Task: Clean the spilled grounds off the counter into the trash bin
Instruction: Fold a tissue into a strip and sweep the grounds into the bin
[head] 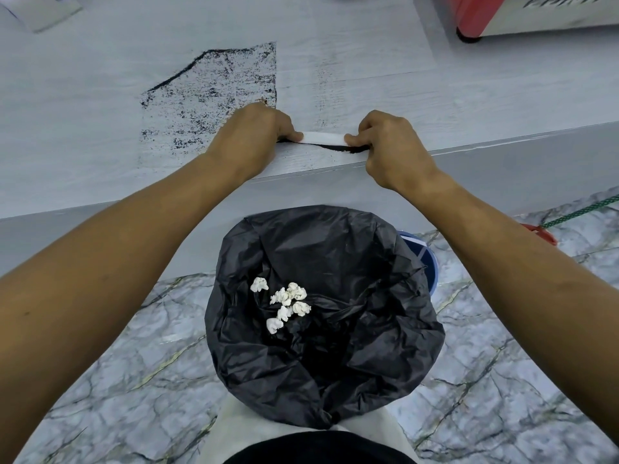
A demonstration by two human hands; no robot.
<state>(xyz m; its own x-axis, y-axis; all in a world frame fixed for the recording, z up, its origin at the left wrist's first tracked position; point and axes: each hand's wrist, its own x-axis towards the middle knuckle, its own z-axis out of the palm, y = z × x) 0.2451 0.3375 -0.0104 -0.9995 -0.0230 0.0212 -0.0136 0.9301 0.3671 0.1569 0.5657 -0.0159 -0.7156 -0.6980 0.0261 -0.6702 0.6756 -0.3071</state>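
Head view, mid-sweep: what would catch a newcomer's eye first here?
Both hands, left hand and right hand, pinch the ends of a white paper strip at the pale counter's front edge, with a dark line of grounds piled against it. Behind it, a black smeared patch of grounds marks the counter. Directly below stands the black-bagged trash bin, holding crumpled white paper balls.

The counter [100,112] looks like matt, pale wood-grain laminate. The spilled grounds [214,92] are dark and grainy. The bin liner [335,262] is crinkled, faintly glossy black plastic. The floor [134,363] looks like veined marble tile.
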